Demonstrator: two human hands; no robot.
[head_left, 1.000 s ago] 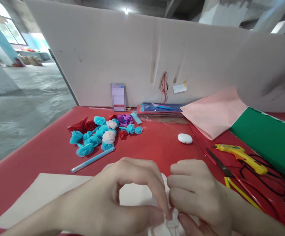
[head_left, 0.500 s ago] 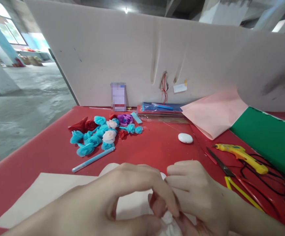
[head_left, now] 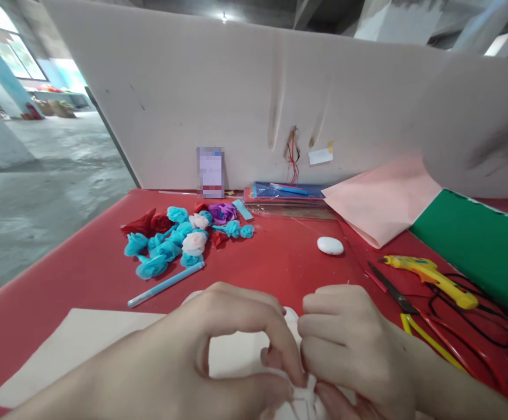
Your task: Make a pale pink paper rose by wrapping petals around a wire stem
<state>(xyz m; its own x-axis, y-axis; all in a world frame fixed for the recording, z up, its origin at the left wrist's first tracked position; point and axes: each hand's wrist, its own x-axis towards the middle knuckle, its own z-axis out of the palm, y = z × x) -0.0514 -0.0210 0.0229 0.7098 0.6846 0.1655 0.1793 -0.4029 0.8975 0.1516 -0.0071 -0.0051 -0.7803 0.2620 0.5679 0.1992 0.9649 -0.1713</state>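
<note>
My left hand (head_left: 231,338) is at the bottom middle, its thumb and index finger pinched on a piece of crinkled white paper (head_left: 306,405). Opposite it, my right hand (head_left: 350,344) has its fingers curled, the thumb pressing the same paper from the right. The paper is bunched into folds, and its lower part runs out of view. Beneath both hands lies a pale sheet of paper (head_left: 79,350), spreading out to the left; rounded white paper edges (head_left: 291,318) peek out between the hands.
Blue, red, white and purple paper flowers (head_left: 166,251) lie at the left behind a light-blue stick (head_left: 166,284). A white oval case (head_left: 330,245) sits right of centre. Scissors (head_left: 405,303), a yellow glue gun (head_left: 433,277), a pink sheet (head_left: 380,204) and a green board (head_left: 476,251) lie to the right.
My hands have shifted slightly against each other around the white paper, and my left index fingertip has moved down and left onto it. The things on the table have not moved.
</note>
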